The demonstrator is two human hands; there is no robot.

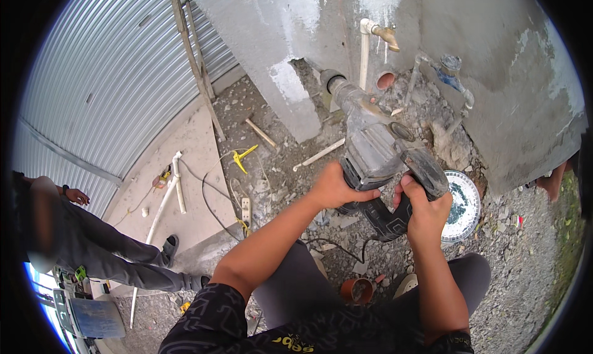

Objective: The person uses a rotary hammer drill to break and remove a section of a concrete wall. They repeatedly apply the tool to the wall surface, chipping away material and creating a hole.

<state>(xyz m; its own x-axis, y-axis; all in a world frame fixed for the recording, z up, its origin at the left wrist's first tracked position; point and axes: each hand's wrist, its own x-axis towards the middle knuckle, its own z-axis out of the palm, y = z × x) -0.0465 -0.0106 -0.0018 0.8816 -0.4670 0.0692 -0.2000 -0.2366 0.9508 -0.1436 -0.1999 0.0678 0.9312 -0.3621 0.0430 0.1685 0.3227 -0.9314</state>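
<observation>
A dusty grey rotary hammer (374,141) slants across the middle, its chuck (333,79) up against the broken opening (302,70) in the grey wall. Whatever bit it carries is mostly hidden there. My right hand (426,212) is closed round the rear handle. My left hand (336,187) supports the near left side of the body, thumb stretched along it and the other fingers out of sight beneath. From the handle's bottom a black cord (346,248) runs off over the rubble.
A white pipe with a brass tap (386,37) and a water meter (450,70) stand at the wall. A white-rimmed bucket (474,209) is right of my hands. A hammer (260,133), power strip (246,210) and orange pipe piece (358,289) lie around. Another person (123,243) stands left.
</observation>
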